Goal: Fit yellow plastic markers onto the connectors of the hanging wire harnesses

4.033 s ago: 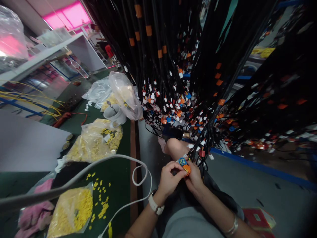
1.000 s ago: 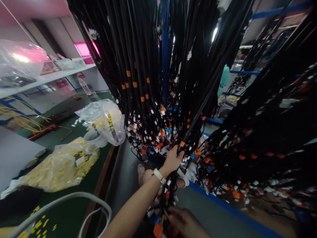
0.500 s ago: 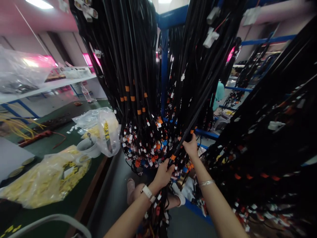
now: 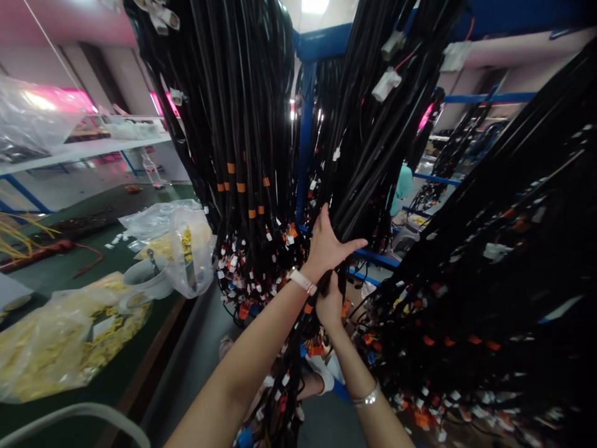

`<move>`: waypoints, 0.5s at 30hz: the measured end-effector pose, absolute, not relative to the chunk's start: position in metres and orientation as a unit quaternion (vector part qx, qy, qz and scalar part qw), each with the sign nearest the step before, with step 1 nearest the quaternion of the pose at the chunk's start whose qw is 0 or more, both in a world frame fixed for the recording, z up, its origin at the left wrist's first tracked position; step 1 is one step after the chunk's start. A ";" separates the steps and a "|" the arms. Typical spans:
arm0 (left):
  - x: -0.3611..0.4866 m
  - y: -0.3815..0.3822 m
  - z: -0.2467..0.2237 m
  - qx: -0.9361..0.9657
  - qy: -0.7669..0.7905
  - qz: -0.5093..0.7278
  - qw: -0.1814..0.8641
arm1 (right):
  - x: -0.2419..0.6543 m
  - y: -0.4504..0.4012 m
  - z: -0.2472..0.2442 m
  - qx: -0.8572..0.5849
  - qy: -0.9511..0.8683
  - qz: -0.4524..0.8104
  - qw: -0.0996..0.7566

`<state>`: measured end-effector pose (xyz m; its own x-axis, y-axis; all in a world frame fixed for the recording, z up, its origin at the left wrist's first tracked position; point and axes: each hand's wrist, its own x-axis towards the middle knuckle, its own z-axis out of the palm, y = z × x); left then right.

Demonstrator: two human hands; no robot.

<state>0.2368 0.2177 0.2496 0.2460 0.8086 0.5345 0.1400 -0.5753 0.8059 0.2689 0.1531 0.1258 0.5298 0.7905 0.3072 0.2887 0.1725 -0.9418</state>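
Observation:
Thick black cables hang down in front of me, with white connectors and orange tape bands on them. My left hand, with a white watch at its wrist, lies against this bundle with thumb and fingers spread wide. Just below it, my right hand has its fingers wrapped round the lower part of the black cables, near an orange band. A second hanging bundle is to the left, ending in many small white, orange and blue connectors.
A blue rack post stands between the bundles. More dark harnesses hang at the right. On the green table at the left are bags of yellow parts and a white bowl. Part of a person in teal shows behind.
My left hand has moved up from the lower cables and opened against the bundle. My right hand has come down and left, below it. The view has shifted slightly.

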 end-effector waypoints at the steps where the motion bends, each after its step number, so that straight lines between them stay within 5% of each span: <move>1: 0.240 0.222 0.254 0.721 0.338 0.512 0.321 | 0.267 0.151 0.126 -0.607 -0.443 0.211 0.626; 8: 0.243 0.235 0.255 0.749 0.416 0.433 0.279 | 0.280 0.145 0.116 -0.568 -0.442 0.280 0.635; 15: 0.250 0.231 0.255 0.759 0.421 0.413 0.274 | 0.359 0.188 0.138 -0.640 -0.396 0.133 0.645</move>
